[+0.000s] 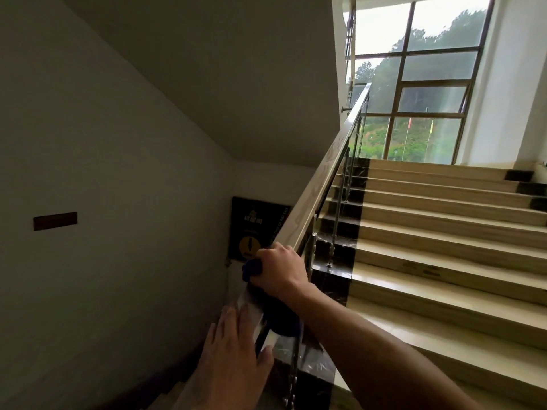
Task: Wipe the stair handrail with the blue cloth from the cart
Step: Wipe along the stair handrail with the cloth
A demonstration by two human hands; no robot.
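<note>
- Right hand (278,269): closed over the blue cloth (251,269), pressing it round the handrail (313,196) so the wipe covers top and sides.
- Blue cloth: bunched under the palm at the rail's lower end; a dark fold trails below the wrist.
- Left hand (233,350): open, flat on the rail beneath, likely steadying.
- Handrail: rises toward the landing window (420,84); the upper run is yet to be covered.

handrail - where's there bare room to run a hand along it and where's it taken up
Free: the long run of handrail from above the right hand up to the window. Crowded: the lower end, where the right hand grips the blue cloth and the left hand lies flat just below.
</note>
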